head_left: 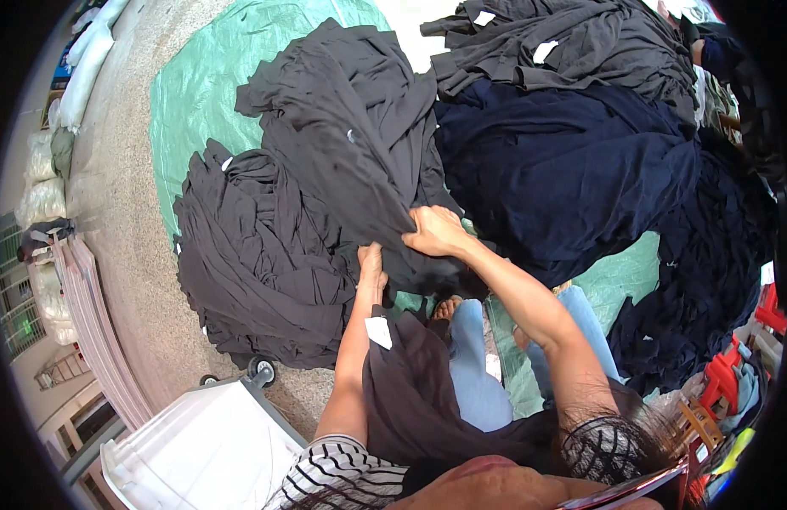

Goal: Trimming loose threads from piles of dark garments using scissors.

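A large dark grey fabric piece (338,140) stretches from the far middle of the ground toward me. My right hand (438,231) is closed in a fist on its near end. Just left of that, and a little nearer, my left hand (371,265) grips the same fabric. Its fingers are partly hidden by the folds. A dark brown cloth (410,374) with a white tag (378,332) hangs beside my left forearm and across my lap. Left of my hands lies a heaped pile of dark grey cloth (257,255).
Green tarpaulin (194,98) lies under the piles. Navy cloth (572,161) is heaped to the right, with more dark grey cloth (572,42) behind it. A white wheeled bin (206,446) stands at the near left. Red stools (721,378) are at the right edge.
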The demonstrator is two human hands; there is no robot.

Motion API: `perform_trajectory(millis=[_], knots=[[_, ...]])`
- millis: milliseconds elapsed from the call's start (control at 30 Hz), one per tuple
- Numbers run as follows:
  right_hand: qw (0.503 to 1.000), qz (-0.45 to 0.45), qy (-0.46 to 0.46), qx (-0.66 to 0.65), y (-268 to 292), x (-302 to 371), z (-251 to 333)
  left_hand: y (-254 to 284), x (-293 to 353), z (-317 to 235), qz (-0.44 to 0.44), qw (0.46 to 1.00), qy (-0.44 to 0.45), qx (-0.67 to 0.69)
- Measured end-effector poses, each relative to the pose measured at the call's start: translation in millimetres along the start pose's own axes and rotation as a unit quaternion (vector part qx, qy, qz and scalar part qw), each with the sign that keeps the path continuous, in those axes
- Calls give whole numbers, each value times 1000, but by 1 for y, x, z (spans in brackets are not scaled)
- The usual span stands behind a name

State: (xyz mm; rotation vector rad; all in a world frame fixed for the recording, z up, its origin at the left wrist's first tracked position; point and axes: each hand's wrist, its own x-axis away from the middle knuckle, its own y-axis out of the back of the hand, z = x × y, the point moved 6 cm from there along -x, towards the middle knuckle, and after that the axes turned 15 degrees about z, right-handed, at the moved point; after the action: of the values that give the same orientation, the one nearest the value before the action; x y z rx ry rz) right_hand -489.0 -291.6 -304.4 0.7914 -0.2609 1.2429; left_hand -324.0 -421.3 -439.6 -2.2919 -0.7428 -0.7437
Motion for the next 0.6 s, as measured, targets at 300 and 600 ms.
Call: perform_trajectory(millis=[300,600], knots=[[967,-98,-154,-180,-58,2,-89,-10,21,-16,78,988,20,132],[935,-10,-33,-353,-44,20,-10,-44,77,-80,36,996,80,3]])
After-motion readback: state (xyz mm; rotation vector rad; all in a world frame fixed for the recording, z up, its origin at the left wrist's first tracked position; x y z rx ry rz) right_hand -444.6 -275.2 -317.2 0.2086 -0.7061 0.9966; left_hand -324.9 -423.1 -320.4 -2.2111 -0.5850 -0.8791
